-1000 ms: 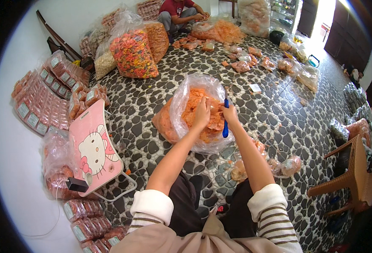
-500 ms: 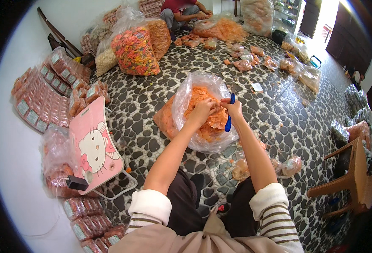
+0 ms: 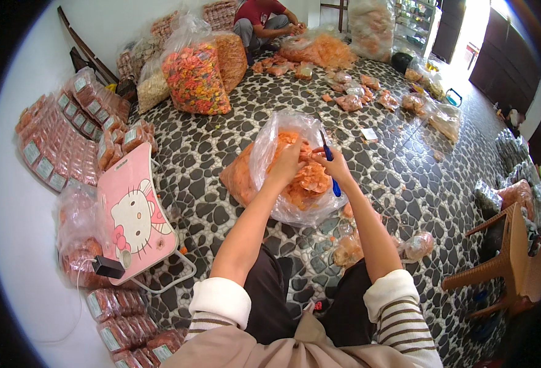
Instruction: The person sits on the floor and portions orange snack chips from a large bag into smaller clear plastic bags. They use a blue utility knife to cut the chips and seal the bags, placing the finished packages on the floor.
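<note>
A large clear plastic bag point(image 3: 264, 144) stands opened on the floor in front of me, its rim folded outward. It is full of thin orange chips point(image 3: 310, 187). My left hand point(image 3: 287, 162) reaches in over the far part of the bag, fingers curled around some chips and partly hidden. My right hand point(image 3: 333, 165) is just beside it, fingertips bent toward the same chips. A slim blue tool point(image 3: 336, 187) with a dark narrow tip lies across the right hand, gripped in it. Whether it is scissors or a cutter is unclear.
A pink folding table point(image 3: 135, 214) stands on its side at the left, beside stacked packs point(image 3: 59, 150). Bags of coloured chips point(image 3: 197, 76) stand farther back. Another person point(image 3: 261, 24) crouches by an orange heap point(image 3: 319, 49). A brown plastic chair point(image 3: 510, 264) lies tipped at right.
My left hand has pushed farther over the chips. My right hand has shifted slightly lower, and the blue tool now tilts the other way, its dark tip showing above the hand.
</note>
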Demonstrator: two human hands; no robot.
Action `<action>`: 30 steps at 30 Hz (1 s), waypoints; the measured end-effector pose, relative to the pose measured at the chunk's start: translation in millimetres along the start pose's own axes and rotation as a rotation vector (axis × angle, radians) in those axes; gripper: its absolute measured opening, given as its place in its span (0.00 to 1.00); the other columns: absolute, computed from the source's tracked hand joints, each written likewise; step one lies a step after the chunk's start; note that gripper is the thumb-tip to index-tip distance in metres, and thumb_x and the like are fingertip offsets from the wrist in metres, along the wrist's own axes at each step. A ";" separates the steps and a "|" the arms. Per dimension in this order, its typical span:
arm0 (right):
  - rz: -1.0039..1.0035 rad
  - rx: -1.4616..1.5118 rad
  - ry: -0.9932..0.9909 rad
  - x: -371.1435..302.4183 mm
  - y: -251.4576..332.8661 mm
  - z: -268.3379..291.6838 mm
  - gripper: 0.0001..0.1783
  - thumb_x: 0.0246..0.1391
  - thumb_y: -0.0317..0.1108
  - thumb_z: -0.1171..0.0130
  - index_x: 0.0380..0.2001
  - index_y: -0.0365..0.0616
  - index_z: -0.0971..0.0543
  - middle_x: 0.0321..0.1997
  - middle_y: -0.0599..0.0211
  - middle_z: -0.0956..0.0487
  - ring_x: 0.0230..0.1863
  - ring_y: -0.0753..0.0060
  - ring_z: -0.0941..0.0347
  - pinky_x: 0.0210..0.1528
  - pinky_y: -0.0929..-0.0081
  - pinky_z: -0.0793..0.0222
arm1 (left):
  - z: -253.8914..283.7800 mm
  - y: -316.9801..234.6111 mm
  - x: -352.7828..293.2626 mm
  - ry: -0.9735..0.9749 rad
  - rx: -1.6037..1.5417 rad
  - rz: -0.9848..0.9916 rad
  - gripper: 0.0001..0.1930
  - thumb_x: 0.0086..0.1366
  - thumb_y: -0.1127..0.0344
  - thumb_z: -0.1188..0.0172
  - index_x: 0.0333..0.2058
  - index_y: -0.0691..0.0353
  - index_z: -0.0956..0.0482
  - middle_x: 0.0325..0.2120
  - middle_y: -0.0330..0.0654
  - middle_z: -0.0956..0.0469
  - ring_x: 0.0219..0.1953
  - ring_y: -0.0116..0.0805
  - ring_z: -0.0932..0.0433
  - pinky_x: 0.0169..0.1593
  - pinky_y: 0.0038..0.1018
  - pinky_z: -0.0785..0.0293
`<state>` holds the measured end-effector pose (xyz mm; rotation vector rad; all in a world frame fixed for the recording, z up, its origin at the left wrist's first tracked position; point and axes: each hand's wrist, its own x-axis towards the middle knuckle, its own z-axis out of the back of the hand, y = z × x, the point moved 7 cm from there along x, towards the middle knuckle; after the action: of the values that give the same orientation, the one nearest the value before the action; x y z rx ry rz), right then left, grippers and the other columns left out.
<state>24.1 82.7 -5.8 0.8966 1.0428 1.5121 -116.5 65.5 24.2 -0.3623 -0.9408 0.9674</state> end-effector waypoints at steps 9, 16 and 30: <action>0.280 -0.256 -0.123 -3.0 7.9 4.7 0.12 0.43 0.36 0.37 0.29 0.40 0.24 0.26 0.67 0.23 0.25 0.82 0.31 0.25 0.83 0.37 | 0.6 7.8 -5.9 0.041 0.200 0.012 0.20 0.45 0.72 0.35 0.39 0.64 0.29 0.36 0.47 0.26 0.40 0.44 0.27 0.42 0.34 0.30; -0.022 0.166 -0.189 0.3 -21.5 19.5 0.09 0.46 0.33 0.39 0.29 0.41 0.24 0.20 0.75 0.28 0.18 0.86 0.37 0.17 0.86 0.45 | 8.0 18.7 -5.5 -0.135 -0.299 0.213 0.09 0.50 0.72 0.38 0.31 0.65 0.23 0.33 0.42 0.24 0.35 0.33 0.24 0.39 0.26 0.28; 0.166 -0.232 -0.296 5.0 -12.6 13.6 0.12 0.41 0.39 0.35 0.26 0.42 0.22 0.17 0.76 0.30 0.19 0.83 0.36 0.19 0.82 0.41 | 3.0 19.8 -2.6 -0.107 -0.256 0.202 0.06 0.49 0.71 0.38 0.27 0.65 0.21 0.22 0.44 0.21 0.26 0.31 0.22 0.32 0.23 0.28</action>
<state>40.0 90.8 -12.9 1.0228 0.5787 1.5427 -130.2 73.8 11.8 -0.6360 -1.1456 1.0603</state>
